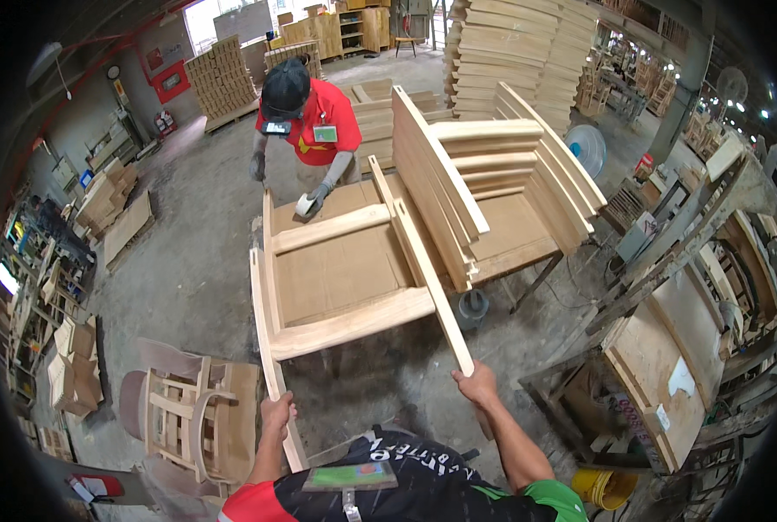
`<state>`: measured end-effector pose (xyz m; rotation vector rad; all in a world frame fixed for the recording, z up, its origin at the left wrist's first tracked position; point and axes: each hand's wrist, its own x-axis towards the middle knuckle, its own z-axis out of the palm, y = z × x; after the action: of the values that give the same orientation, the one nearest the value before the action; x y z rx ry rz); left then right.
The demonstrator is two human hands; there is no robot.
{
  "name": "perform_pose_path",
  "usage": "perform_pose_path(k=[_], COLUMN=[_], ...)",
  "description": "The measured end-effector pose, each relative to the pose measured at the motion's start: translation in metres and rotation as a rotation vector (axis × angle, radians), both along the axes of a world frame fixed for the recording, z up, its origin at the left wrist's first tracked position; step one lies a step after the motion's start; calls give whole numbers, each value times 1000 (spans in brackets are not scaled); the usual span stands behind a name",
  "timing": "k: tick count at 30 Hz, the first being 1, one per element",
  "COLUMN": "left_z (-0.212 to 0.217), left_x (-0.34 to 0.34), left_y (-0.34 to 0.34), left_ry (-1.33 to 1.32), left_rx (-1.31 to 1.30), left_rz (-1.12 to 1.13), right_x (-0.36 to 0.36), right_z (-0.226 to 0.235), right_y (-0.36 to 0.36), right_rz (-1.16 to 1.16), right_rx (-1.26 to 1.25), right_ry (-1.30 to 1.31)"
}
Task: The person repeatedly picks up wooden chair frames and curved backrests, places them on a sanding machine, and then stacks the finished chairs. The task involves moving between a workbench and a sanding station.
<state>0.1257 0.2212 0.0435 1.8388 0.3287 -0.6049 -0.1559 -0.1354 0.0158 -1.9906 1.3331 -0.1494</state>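
A pale wooden chair frame [354,324], made of two long side posts joined by crossrails, lies over a cardboard-covered table [345,274]. My left hand [277,415] is closed round the near part of the left post, whose end runs on below it toward my body. At the near end of the right post, my right hand [475,384] is closed on the wood. Across the table stands a co-worker [314,130] in a red shirt and grey gloves. One of that person's gloved hands holds a white roll [305,205] close to the far crossrail.
Wooden side pieces [441,161] and curved rails [484,163] are stacked on the table's right half. Behind it rises a tall stack of boards [515,61]. A chair [193,418] is at my left, and a yellow bucket [604,489] at my right.
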Motion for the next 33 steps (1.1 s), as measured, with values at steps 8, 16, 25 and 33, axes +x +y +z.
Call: perform_pose_path(k=[8, 16, 25, 33], left_z=[13, 25, 0, -14], left_x=[-88, -196, -371, -510], left_y=[1, -80, -226, -413], left_ry=[-209, -326, -222, -170], left_rx=[-219, -338, -232, -268], left_rz=[108, -343, -1140, -1377], right_x=[-125, -335, -534, -655], right_z=[61, 38, 6, 23], right_y=[37, 114, 256, 158], right_rz=[-135, -700, -1417, -1478], right_rx=[-237, -285, -128, -163], right_ry=[-390, -352, -210, -170])
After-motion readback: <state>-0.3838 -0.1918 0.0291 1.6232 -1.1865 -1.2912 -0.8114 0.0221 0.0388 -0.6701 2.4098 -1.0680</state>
